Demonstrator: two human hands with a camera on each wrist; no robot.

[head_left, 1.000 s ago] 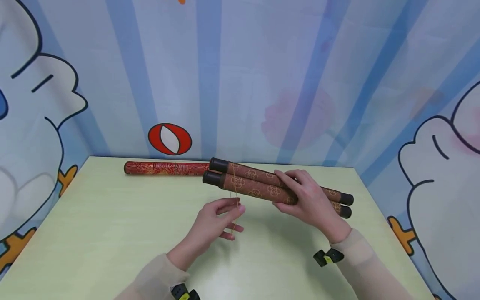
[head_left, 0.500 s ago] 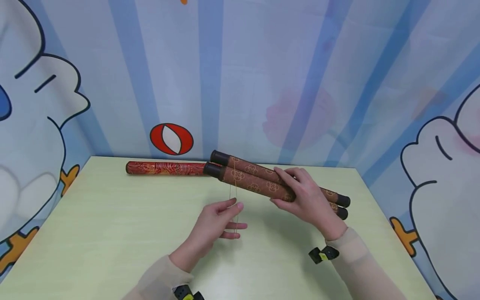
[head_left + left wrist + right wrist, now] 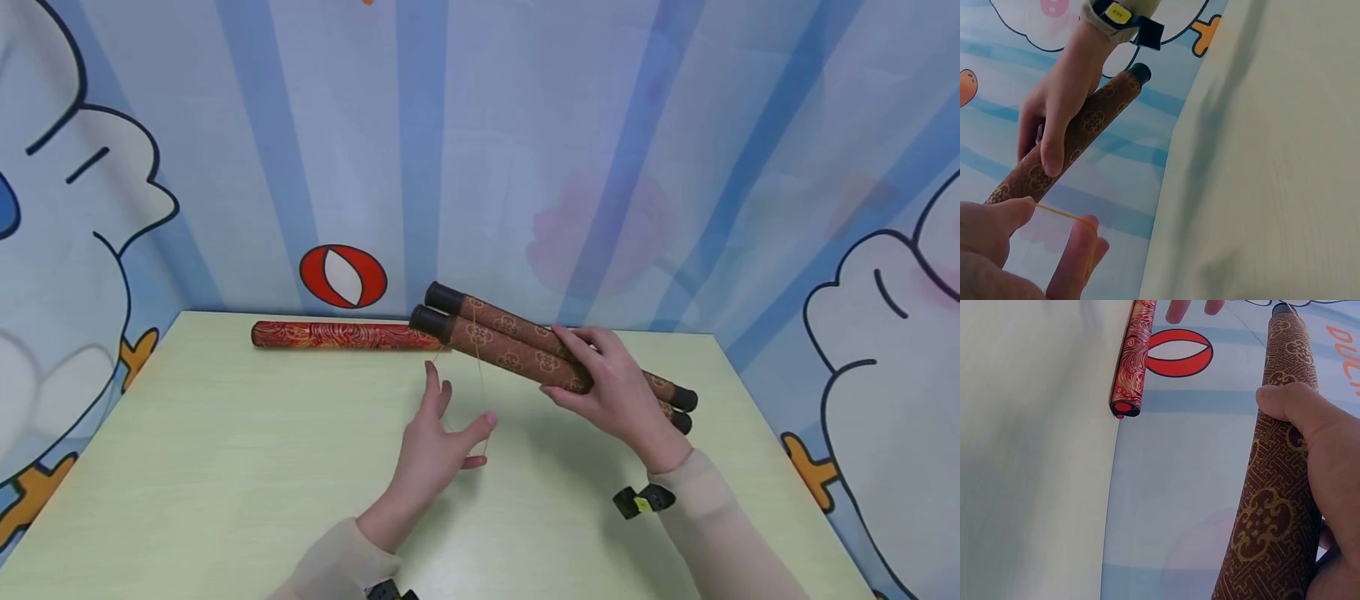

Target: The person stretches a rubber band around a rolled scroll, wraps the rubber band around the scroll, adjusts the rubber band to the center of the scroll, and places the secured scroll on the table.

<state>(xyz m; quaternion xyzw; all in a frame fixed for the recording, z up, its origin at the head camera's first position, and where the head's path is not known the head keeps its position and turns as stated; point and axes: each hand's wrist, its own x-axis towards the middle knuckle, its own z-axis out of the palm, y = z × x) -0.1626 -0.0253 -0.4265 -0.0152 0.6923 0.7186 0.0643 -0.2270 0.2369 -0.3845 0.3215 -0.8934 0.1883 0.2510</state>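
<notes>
My right hand [image 3: 621,396] grips a pair of brown patterned scroll rolls [image 3: 510,353] with black ends, held side by side and tilted up to the left above the table. The left hand [image 3: 429,454] is below their left ends, thumb and fingers spread wide. A thin yellow rubber band [image 3: 1060,213] is stretched over the left thumb and fingers, and in the head view its strands run up to the rolls. In the right wrist view my right thumb lies along the brown roll [image 3: 1266,519]; the other roll is mostly hidden there.
A red swirl-patterned roll [image 3: 341,335] lies along the table's back edge, its right end behind the brown rolls. The pale table [image 3: 225,467] meets a blue-striped cloth backdrop [image 3: 480,167] with printed cartoon figures. Both wrists carry small black devices.
The left ends of the brown rolls have risen. My left thumb and fingers, close together before, have spread apart, stretching the rubber band wider. The red roll has stayed put.
</notes>
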